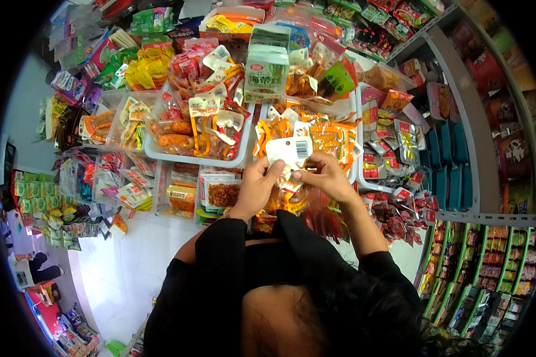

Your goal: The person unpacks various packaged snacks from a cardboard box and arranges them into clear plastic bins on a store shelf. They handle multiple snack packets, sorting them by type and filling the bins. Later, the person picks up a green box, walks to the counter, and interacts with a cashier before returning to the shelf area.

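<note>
Between both hands I hold a small snack packet (289, 151) by its white card top, which bears a barcode and a punched hole. My left hand (261, 185) grips its left side with thumb and fingers. My right hand (326, 176) pinches its lower right edge. The lower part of the packet is partly hidden behind my fingers. Just beyond my hands, a plastic bin (355, 166) holds orange snack packets (330, 134). To the left stands a white-rimmed bin (192, 160) with vacuum-packed meat snacks (174, 134) and white-topped packets.
A pale green printed carton (267, 73) stands behind the bins. Silver and red packets (386, 151) fill a bin on the right, beside a metal shelf rack (460, 134). Clear tubs (178, 196) line the front left. At far left, a person (38, 267) is partly visible.
</note>
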### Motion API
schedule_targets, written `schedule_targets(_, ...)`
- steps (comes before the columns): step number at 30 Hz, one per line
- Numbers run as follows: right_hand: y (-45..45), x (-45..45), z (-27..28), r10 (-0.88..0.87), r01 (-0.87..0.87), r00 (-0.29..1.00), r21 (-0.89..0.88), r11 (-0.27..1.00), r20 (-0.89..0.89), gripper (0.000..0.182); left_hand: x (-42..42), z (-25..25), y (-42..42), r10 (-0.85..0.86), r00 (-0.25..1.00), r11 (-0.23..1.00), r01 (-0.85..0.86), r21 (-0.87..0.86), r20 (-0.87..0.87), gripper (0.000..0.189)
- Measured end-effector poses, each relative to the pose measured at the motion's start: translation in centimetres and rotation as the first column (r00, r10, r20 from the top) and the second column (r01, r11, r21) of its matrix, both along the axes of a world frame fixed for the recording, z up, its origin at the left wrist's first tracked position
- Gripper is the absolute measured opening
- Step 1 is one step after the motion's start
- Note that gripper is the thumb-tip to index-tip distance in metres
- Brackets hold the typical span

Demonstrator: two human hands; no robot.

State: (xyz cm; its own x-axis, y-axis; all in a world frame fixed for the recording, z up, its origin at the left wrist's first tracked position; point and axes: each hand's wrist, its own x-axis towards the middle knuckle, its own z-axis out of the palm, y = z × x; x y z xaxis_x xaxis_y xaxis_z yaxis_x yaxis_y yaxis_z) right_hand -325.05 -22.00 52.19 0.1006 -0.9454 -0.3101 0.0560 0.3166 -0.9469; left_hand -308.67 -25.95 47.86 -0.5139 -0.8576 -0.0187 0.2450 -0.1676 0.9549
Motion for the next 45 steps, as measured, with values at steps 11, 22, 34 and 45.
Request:
schedule_targets(11,-6.0,-3.2,1.5,-0.128,0.120,0.989,-0.102,0.987,-0.070,0.039,2.4,0.5,0.4,-0.206,0.975,0.960,0.218,0.177,-0.082,0.029)
schedule_targets(22,-18.1,-8.3,0.1,-0.935,0.211,0.121,-0.912,0.352,-0.333,0.029,3.0,0.8,1.0,0.096,0.995,0.989,-0.095,0.115,-0.001,0.024)
schedule_targets(34,-21.7,-10.2,-2.1,-0.629,0.222,0.228,-0.590,0.777,-0.743,0.028,3.3,0.2,1.2,0.100,0.994,0.984,-0.104,0.142,0.035,0.025)
schedule_targets(45,-21.3,-11.9,-8.6,-0.477,0.227,0.137,-0.441,0.868,-0.868,0.017,3.0,0.5,0.5,0.049,0.998,0.992,-0.053,0.117,0.039,0.026)
